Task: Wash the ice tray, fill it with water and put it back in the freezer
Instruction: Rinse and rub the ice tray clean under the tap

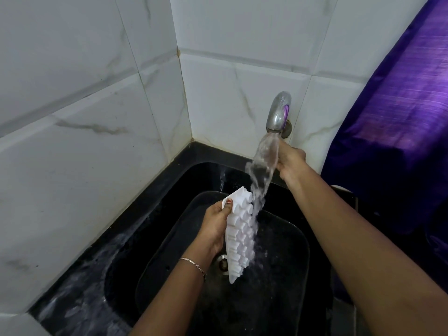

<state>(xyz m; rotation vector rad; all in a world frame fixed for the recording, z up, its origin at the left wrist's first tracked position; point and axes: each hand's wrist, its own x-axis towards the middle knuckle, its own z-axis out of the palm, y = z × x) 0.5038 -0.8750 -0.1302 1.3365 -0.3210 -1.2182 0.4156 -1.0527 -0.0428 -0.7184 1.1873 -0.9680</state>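
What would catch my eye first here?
The gush of water from the metal tap on the tiled wall, splashing onto a white ice tray held on edge over the black sink by the left hand. The right hand reaches up just below the tap; bright purple cloth hangs at right.

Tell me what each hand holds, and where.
The left hand grips the ice tray by the rim near its upper end. The right hand, below the tap: cannot tell.

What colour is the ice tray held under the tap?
White; the ice tray shows best in the head view, the only one.
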